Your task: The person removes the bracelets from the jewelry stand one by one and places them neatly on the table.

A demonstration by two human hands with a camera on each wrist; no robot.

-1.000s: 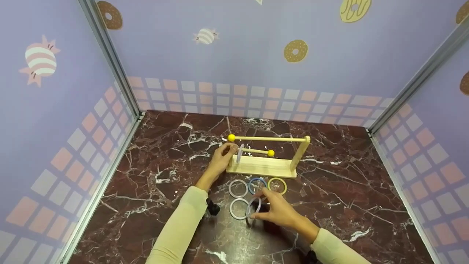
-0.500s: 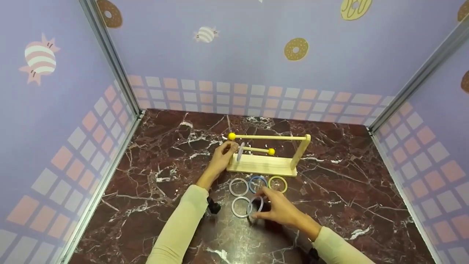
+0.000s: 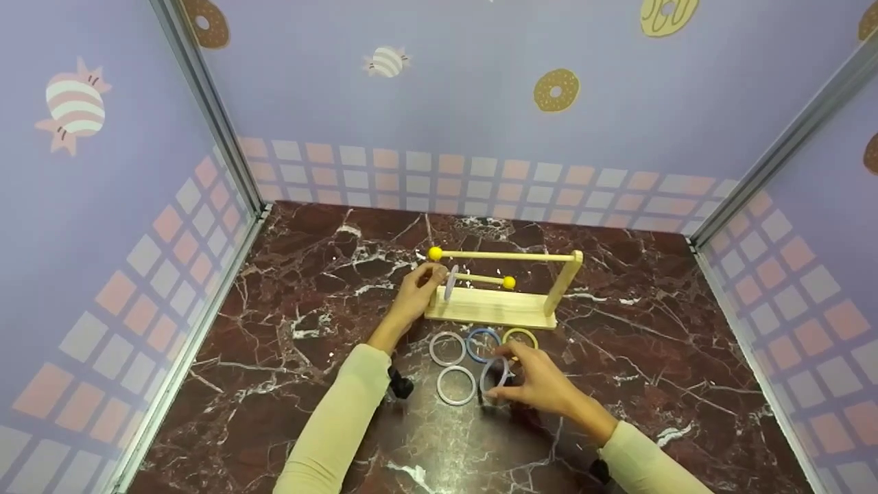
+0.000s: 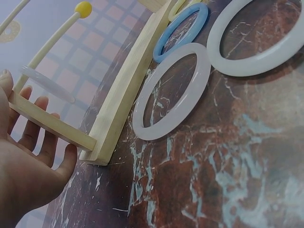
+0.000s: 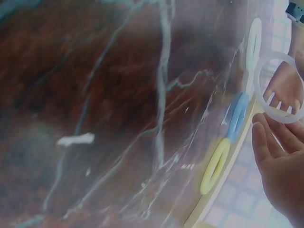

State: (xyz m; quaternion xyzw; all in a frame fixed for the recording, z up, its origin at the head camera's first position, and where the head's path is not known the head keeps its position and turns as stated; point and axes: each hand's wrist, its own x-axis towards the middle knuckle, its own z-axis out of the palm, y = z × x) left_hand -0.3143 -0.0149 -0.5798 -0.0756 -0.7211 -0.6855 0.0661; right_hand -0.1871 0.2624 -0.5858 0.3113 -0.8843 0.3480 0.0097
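Observation:
My left hand (image 3: 413, 293) grips the short upright (image 4: 54, 122) at the left end of a pale wooden stand (image 3: 494, 307). From that upright runs a lower rod with a yellow ball tip, and a pale lilac ring (image 3: 451, 285) hangs on it near the upright. In front of the stand, my right hand (image 3: 542, 385) pinches a translucent pale ring (image 5: 259, 90) between thumb and fingers, tilted on edge. To its left lies a white ring (image 3: 440, 385). Farther back lie a pale lilac-grey ring (image 3: 431, 349), a blue ring (image 3: 468, 345) and a yellow ring (image 3: 520, 330), partly covered by my right fingers.
The stand's long upper rod (image 3: 507, 256) reaches left from the tall right post (image 3: 564, 285) and ends in a yellow ball (image 3: 435, 253). Dark red marbled tabletop (image 3: 309, 412) surrounds everything, with patterned panels (image 3: 446, 103) behind and at both sides.
My right hand has shifted right with its ring. That ring overlapped the white ring in the head view before and now stands apart from it. The left hand keeps its place on the stand.

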